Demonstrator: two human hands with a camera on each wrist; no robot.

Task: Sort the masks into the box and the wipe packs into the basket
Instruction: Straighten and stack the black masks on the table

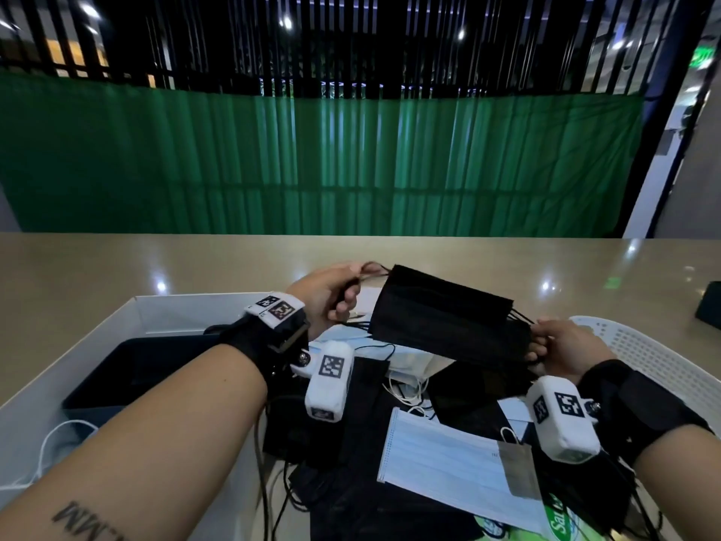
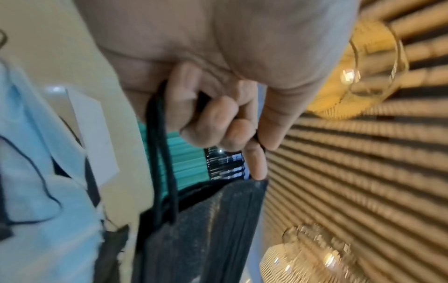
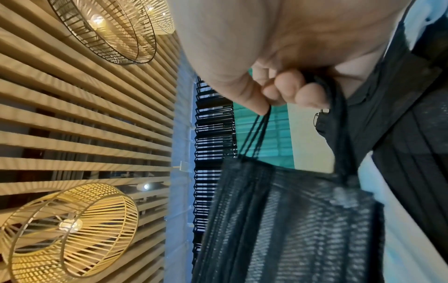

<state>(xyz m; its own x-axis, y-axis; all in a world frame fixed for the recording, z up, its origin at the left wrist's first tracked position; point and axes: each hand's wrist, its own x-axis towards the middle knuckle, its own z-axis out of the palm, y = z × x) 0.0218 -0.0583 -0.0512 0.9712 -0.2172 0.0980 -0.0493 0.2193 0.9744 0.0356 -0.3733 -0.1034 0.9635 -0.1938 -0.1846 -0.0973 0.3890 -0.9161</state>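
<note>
A stack of black masks (image 1: 444, 318) hangs stretched between my two hands above the pile. My left hand (image 1: 335, 290) pinches the black ear loops (image 2: 160, 153) at its left end, fingers curled round them. My right hand (image 1: 562, 345) grips the loops (image 3: 261, 134) at the right end. The same black masks (image 2: 206, 239) (image 3: 290, 220) fill both wrist views. Below lie a white-blue mask (image 1: 441, 458), more black masks (image 1: 351, 423) and a green wipe pack (image 1: 562, 521). The white box (image 1: 128, 318) is at left, the white basket (image 1: 655, 361) at right.
A dark blue-black item (image 1: 128, 372) and a white mask's loop (image 1: 58, 435) lie inside the box. A dark object (image 1: 710, 306) sits at the table's right edge. The beige table (image 1: 195, 263) stretches beyond the pile to a green curtain.
</note>
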